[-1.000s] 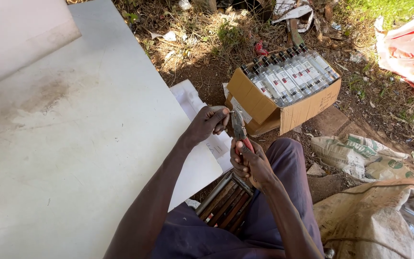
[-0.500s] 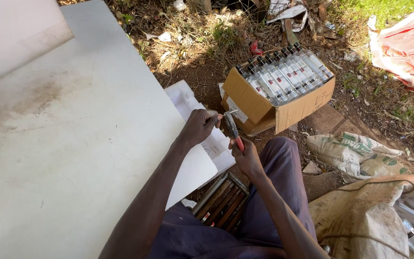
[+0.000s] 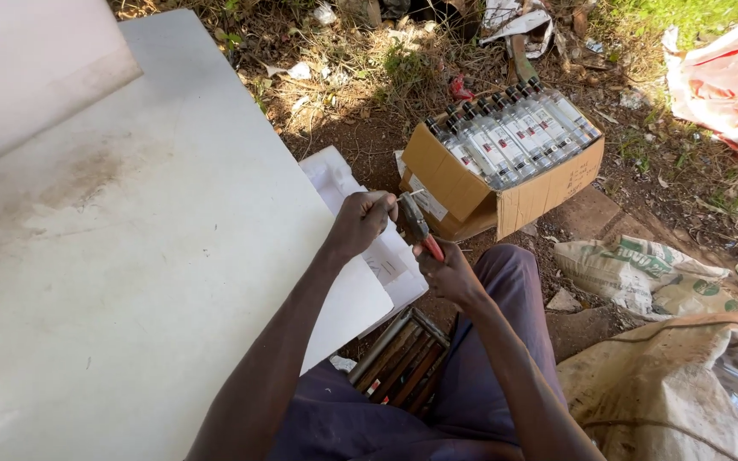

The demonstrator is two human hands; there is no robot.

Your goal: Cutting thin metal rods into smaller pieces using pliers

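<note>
A seated person's two hands meet just off the right edge of a large white desk [image 3: 130, 256]. The right hand [image 3: 450, 275] has its fingers clenched around the red handles of a pair of pliers [image 3: 418, 226], whose dark head points up to the left hand [image 3: 360, 224]. The left hand's fingers pinch something too small to identify. Just beyond them, on the ground, stands an open cardboard box [image 3: 506, 183] packed with upright bottles [image 3: 514, 128].

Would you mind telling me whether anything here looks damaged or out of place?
The brown cardboard box of clear bottles sits tilted on bare dirt, its front flap hanging open, and torn paper scraps litter the weeds behind it.
</note>
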